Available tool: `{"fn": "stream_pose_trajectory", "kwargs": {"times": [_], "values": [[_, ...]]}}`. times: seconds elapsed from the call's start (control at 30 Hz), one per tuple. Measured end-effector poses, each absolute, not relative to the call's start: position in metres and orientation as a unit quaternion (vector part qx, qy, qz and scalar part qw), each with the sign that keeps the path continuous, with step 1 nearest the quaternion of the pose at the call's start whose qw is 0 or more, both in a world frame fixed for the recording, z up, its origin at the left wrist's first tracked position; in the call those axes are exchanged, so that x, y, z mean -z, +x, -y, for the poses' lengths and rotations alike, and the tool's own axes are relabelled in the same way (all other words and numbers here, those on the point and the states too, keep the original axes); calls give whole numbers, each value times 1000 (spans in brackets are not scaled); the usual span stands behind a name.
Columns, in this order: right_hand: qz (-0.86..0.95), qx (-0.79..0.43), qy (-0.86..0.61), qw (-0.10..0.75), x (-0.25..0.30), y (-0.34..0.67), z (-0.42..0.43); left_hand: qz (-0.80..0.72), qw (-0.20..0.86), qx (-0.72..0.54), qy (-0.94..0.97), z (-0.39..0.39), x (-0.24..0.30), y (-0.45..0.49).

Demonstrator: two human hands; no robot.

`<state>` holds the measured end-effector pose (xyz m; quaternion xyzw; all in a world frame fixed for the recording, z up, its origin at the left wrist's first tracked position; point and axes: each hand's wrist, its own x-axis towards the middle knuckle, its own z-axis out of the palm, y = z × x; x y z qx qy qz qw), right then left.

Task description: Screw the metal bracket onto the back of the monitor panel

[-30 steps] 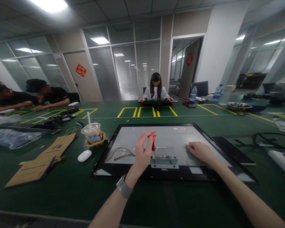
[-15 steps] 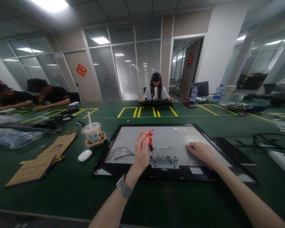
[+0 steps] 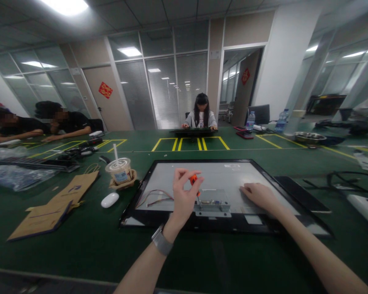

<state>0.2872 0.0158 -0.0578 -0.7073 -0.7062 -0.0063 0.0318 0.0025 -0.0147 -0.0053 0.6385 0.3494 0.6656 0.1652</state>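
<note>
My left hand [image 3: 185, 190] pinches the orange and black handle of a screwdriver [image 3: 194, 179] between thumb and fingers. The driver stands nearly upright, its tip down at a metal bracket [image 3: 214, 210] with connector ports. That bracket sits at the near middle of a monitor panel [image 3: 159, 175], which lies face down with a grey back and black frame. On the panel's right part rests my right hand [image 3: 259, 197], fingers lying on the surface with nothing in them. Left of my left hand, a thin bundle of wires [image 3: 155, 198] lies on the panel.
Left of the panel are a drink cup [image 3: 119, 169] in a cardboard holder, a white oval case [image 3: 109, 200] and a paper bag [image 3: 55, 204]. A dark flat device [image 3: 300, 194] and cables [image 3: 349, 181] lie right. Across the table a person [image 3: 200, 114] handles another panel.
My left fingers and thumb have shifted around the screwdriver handle, the thumb now showing on its right side. My right hand stays put. The person opposite has moved their panel slightly left.
</note>
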Motion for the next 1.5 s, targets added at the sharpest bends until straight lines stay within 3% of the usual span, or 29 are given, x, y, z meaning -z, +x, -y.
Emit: {"fn": "stream_pose_trajectory", "kwargs": {"times": [0.33, 0.7, 0.9, 1.23, 1.5], "values": [[704, 21, -709, 31, 57, 285, -14, -336, 279, -636, 636, 19, 4, 2], [704, 20, -709, 27, 58, 287, -15, -341, 237, -651, 635, 17, 0, 3], [708, 22, -705, 31, 59, 287, -15, -350, 301, -632, 622, 21, -2, 1], [707, 7, -706, 32, 55, 285, -14, -345, 230, -655, 632, 17, 1, 3], [708, 7, -706, 33, 53, 284, -12, -356, 296, -646, 607, 20, 1, 3]]}}
